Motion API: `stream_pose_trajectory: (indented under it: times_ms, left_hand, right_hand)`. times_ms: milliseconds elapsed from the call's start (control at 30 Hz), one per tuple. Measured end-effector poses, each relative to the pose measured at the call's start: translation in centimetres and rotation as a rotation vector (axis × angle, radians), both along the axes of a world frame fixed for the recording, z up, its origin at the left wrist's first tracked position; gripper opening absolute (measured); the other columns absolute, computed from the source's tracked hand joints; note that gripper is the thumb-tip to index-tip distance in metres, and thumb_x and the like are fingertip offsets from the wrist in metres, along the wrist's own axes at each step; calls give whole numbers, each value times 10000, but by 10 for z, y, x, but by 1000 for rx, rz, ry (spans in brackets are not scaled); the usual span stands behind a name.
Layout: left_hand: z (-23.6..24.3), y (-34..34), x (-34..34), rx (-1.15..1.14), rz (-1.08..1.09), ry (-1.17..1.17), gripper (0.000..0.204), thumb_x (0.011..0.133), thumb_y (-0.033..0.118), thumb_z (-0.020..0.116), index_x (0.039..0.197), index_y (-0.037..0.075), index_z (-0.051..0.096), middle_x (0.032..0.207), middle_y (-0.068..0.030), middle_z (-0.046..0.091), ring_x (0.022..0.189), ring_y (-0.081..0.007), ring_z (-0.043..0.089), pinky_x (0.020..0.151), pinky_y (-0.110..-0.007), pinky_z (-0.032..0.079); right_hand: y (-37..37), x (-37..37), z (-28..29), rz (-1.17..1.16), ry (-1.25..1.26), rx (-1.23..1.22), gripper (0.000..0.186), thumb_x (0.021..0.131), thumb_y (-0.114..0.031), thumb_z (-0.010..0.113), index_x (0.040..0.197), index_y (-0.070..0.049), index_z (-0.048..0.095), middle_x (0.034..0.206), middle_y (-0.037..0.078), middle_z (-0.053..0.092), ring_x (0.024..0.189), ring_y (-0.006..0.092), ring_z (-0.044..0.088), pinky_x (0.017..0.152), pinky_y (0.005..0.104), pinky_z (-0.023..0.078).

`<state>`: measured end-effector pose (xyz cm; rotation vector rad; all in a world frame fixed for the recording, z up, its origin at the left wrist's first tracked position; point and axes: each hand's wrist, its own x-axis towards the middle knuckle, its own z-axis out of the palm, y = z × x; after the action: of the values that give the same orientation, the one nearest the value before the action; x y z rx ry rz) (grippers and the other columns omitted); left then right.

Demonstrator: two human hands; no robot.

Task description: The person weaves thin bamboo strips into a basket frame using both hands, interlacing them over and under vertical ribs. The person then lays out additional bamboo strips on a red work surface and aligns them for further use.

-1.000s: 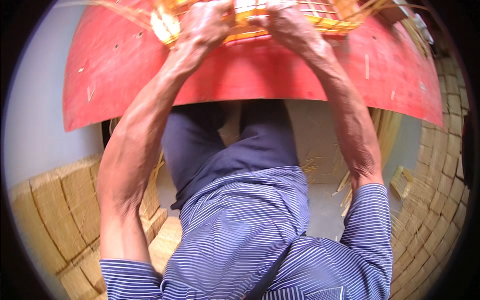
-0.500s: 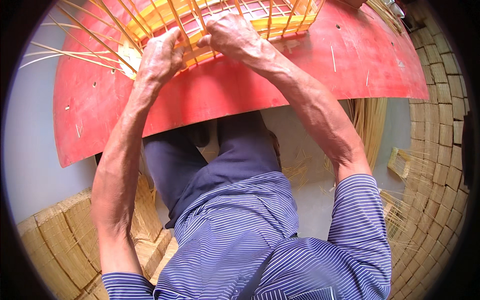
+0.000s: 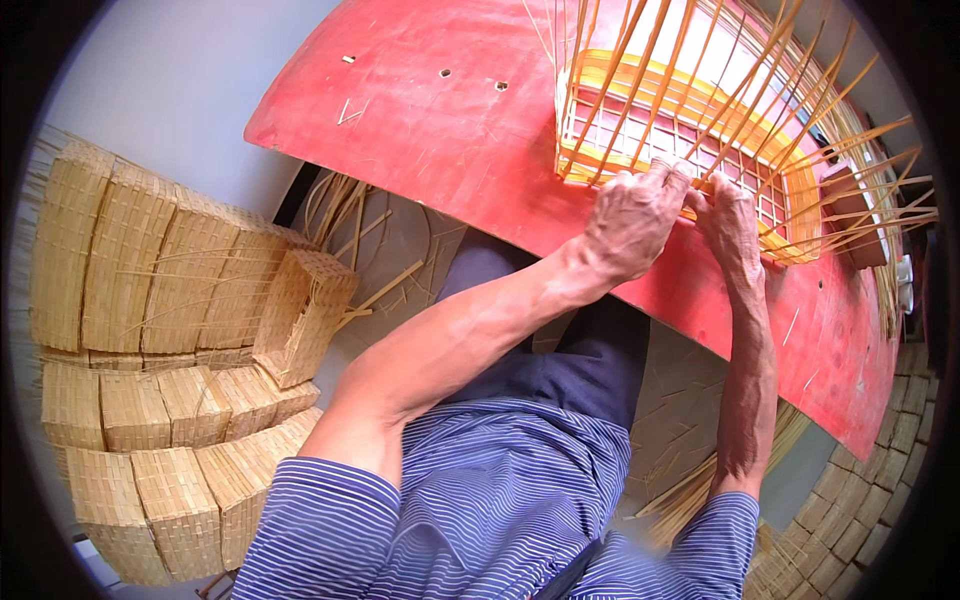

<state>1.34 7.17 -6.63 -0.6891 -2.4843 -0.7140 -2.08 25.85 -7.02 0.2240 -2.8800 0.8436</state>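
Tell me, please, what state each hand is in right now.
Left hand: closed, holding the near side of the unfinished basket.
Right hand: closed, holding the same side, farther right.

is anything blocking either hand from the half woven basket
Nothing visible stands in the way: the left hand and right hand are both at the near side of the half-woven basket, which sits on the red board.

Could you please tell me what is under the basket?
The red table shows through the gaps in the basket. Whatever lies directly beneath its weave is covered, and the left hand and right hand hide part of its near side.
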Motion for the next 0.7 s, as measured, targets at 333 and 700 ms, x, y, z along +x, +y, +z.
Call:
stream_pose_trajectory:
  times_ms: [333, 700]
  left_hand:
    - [17, -153, -56, 297, -53, -599, 311, 899, 67, 589, 1210, 70, 586, 858, -61, 674, 725, -121, 656, 713, -314, 556]
    - [-5, -155, -101, 298, -269, -682, 499, 903, 65, 627, 1387, 124, 520, 873, -72, 693, 736, -150, 673, 721, -316, 558]
  right_hand:
    - [2, 14, -5, 51, 67, -56, 259, 901, -206, 732, 983, 13, 620, 685, 186, 637, 603, 328, 630, 579, 429, 480]
    - [-35, 57, 7, 205, 571, -69, 247, 930, -43, 672, 1176, -18, 677, 835, 141, 738, 654, 212, 696, 611, 324, 535]
